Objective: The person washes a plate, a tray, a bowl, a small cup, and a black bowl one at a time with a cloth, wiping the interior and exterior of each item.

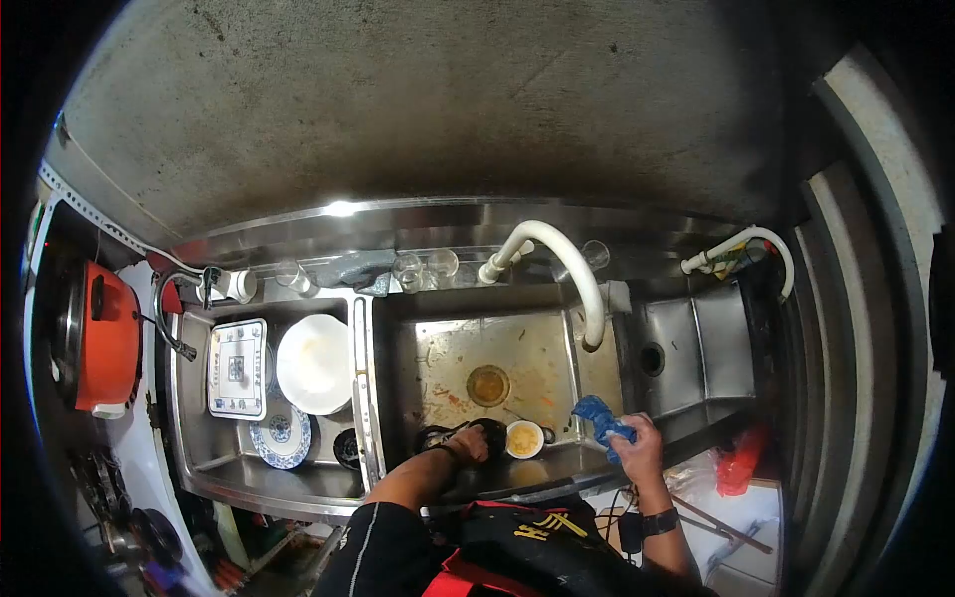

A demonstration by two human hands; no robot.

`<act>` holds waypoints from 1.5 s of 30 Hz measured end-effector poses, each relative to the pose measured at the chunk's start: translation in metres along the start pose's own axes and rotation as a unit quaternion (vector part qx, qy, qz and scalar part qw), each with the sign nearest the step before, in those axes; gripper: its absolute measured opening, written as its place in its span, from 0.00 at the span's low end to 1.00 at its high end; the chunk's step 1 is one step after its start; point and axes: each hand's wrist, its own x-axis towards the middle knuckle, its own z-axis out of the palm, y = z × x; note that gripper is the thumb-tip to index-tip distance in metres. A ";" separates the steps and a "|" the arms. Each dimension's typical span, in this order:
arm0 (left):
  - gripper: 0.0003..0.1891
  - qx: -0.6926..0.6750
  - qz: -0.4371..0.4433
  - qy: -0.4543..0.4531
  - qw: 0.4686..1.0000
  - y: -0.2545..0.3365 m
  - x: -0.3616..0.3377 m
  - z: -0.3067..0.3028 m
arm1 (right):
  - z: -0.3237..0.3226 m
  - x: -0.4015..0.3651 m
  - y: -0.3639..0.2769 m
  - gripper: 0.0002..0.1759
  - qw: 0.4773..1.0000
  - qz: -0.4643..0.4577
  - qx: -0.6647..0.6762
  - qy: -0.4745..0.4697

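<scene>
My left hand [472,444] is closed on a black bowl [491,434] near the front edge of the middle sink [517,348]. Just right of it, a small white bowl [524,439] holds yellowish food bits. Above the sink's front right corner, my right hand [639,448] grips a crumpled blue cloth [601,418]. Food scraps lie around the round drain [487,385] on the wet sink floor. Other dark items beside my left hand are hard to make out.
The left sink holds a patterned tray [238,368], a large white bowl [315,364] and a blue-white plate [281,438]. A white curved pipe [557,244] arches over the middle sink. Glasses [442,264] line the back ledge. A red pot [107,335] stands far left.
</scene>
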 end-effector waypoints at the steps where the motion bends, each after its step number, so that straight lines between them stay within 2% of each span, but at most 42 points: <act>1: 0.08 0.000 -0.002 0.000 1.000 0.000 -0.005 -0.004 | 0.000 0.000 0.003 0.16 0.999 -0.006 0.035 0.010; 3: 0.09 -0.173 -0.051 0.111 0.977 0.004 -0.024 -0.012 | 0.006 0.003 0.006 0.16 0.997 -0.018 0.073 0.019; 4: 0.09 -0.170 -0.057 0.112 0.977 0.008 -0.033 -0.020 | 0.013 0.006 0.006 0.16 0.995 -0.064 0.063 0.035; 5: 0.11 -0.280 -0.099 0.188 0.936 0.012 -0.040 -0.028 | 0.019 0.007 0.002 0.17 0.991 -0.111 0.053 0.052; 6: 0.13 -0.382 -0.138 0.263 0.875 0.014 -0.046 -0.038 | 0.024 0.007 -0.005 0.17 0.990 -0.118 0.056 0.054; 7: 0.13 -0.377 -0.142 0.268 0.875 0.017 -0.048 -0.045 | 0.031 0.005 -0.015 0.17 0.990 -0.117 0.072 0.027; 8: 0.14 -0.486 -0.206 0.334 0.781 0.019 -0.049 -0.052 | 0.039 0.006 -0.029 0.18 0.989 -0.118 0.089 0.002; 9: 0.16 -0.579 -0.260 0.394 0.665 0.017 -0.049 -0.061 | 0.044 0.006 -0.045 0.19 0.984 -0.157 0.085 -0.019; 10: 0.16 -0.570 -0.271 0.436 0.642 0.018 -0.060 -0.084 | 0.055 0.006 -0.057 0.19 0.978 -0.169 0.117 -0.036; 11: 0.16 -0.563 -0.270 0.443 0.643 0.019 -0.068 -0.110 | 0.068 0.004 -0.070 0.19 0.971 -0.180 0.150 -0.053; 13: 0.12 -0.495 -0.290 0.560 0.598 0.029 -0.098 -0.172 | 0.082 0.000 -0.117 0.21 0.954 -0.269 0.112 -0.066; 14: 0.10 -0.429 -0.258 0.622 0.601 0.040 -0.125 -0.203 | 0.086 -0.002 -0.142 0.22 0.938 -0.340 0.062 -0.030; 15: 0.09 -0.360 -0.223 0.679 0.600 0.051 -0.149 -0.229 | 0.090 -0.005 -0.162 0.20 0.933 -0.355 0.053 0.007; 16: 0.06 -0.363 -0.245 0.683 0.585 0.055 -0.154 -0.235 | 0.089 -0.004 -0.175 0.20 0.923 -0.378 0.051 0.040; 17: 0.06 -0.355 -0.243 0.688 0.585 0.060 -0.163 -0.238 | 0.089 -0.002 -0.186 0.20 0.912 -0.401 0.049 0.073; 18: 0.05 -0.330 -0.284 0.673 0.598 0.066 -0.173 -0.240 | 0.093 0.001 -0.193 0.20 0.909 -0.407 0.051 0.077; 19: 0.04 -0.306 -0.325 0.656 0.609 0.070 -0.184 -0.243 | 0.099 0.005 -0.198 0.19 0.926 -0.337 0.156 0.059; 20: 0.05 -0.204 -0.298 0.698 0.618 0.071 -0.196 -0.245 | 0.105 0.009 -0.202 0.19 0.929 -0.259 0.260 0.039; 21: 0.05 -0.202 -0.298 0.698 0.620 0.069 -0.206 -0.240 | 0.104 0.016 -0.202 0.17 0.963 -0.121 0.239 -0.017; 22: 0.08 -0.145 -0.200 0.722 0.647 0.066 -0.216 -0.233 | 0.110 0.036 -0.190 0.16 0.912 -0.022 0.388 -0.133; 23: 0.11 -0.087 -0.100 0.736 0.664 0.065 -0.224 -0.230 | 0.113 0.054 -0.181 0.15 0.816 0.078 0.519 -0.242; 24: 0.12 -0.112 -0.034 0.725 0.678 0.071 -0.238 -0.242 | 0.109 0.059 -0.184 0.13 0.743 0.159 0.551 -0.346; 25: 0.12 -0.112 -0.035 0.724 0.680 0.077 -0.244 -0.242 | 0.112 0.051 -0.184 0.13 0.741 0.159 0.552 -0.347; 27: 0.12 -0.145 -0.040 0.674 0.723 0.078 -0.251 -0.248 | 0.120 0.049 -0.187 0.12 0.782 0.129 0.540 -0.285; 28: 0.09 -0.181 -0.089 0.664 0.720 0.087 -0.253 -0.244 | 0.121 0.040 -0.190 0.11 0.815 0.132 0.509 -0.243; 29: 0.09 -0.178 -0.090 0.666 0.718 0.088 -0.249 -0.241 | 0.122 0.035 -0.193 0.11 0.815 0.129 0.509 -0.245; 30: 0.09 -0.241 -0.178 0.686 0.663 0.086 -0.241 -0.238 | 0.120 0.031 -0.198 0.10 0.895 0.019 0.401 -0.196; 31: 0.11 -0.302 -0.262 0.695 0.598 0.083 -0.231 -0.236 | 0.114 0.018 -0.212 0.10 0.945 -0.089 0.282 -0.140; 32: 0.14 -0.386 -0.315 0.703 0.508 0.070 -0.220 -0.235 | 0.104 -0.006 -0.243 0.12 0.929 -0.354 0.095 0.039; 33: 0.16 -0.587 -0.183 0.705 0.354 0.055 -0.201 -0.220 | 0.101 -0.014 -0.249 0.15 0.908 -0.413 0.056 0.052; 35: 0.16 -0.797 -0.035 0.594 0.106 0.061 -0.226 -0.259 | 0.094 -0.025 -0.249 0.16 0.860 -0.505 0.018 0.070; 36: 0.16 -0.797 -0.033 0.594 0.106 0.061 -0.231 -0.265 | 0.087 -0.031 -0.249 0.16 0.859 -0.506 0.017 0.071; 38: 0.16 -0.876 -0.022 0.480 -0.045 0.049 -0.241 -0.278 | 0.070 -0.028 -0.249 0.20 0.818 -0.573 -0.033 0.031; 39: 0.16 -0.874 -0.019 0.483 -0.046 0.049 -0.242 -0.278 | 0.071 -0.024 -0.239 0.20 0.816 -0.577 -0.034 0.031; 41: 0.16 -0.884 0.109 0.451 -0.052 0.053 -0.242 -0.272 | 0.080 -0.014 -0.219 0.24 0.808 -0.575 0.030 0.123; 42: 0.16 -0.883 0.109 0.453 -0.055 0.054 -0.243 -0.272 | 0.080 -0.014 -0.217 0.26 0.823 -0.544 0.043 0.154; 45: 0.19 -0.844 0.061 0.531 0.036 0.061 -0.245 -0.272 | 0.071 -0.008 -0.229 0.17 0.883 -0.419 0.176 0.114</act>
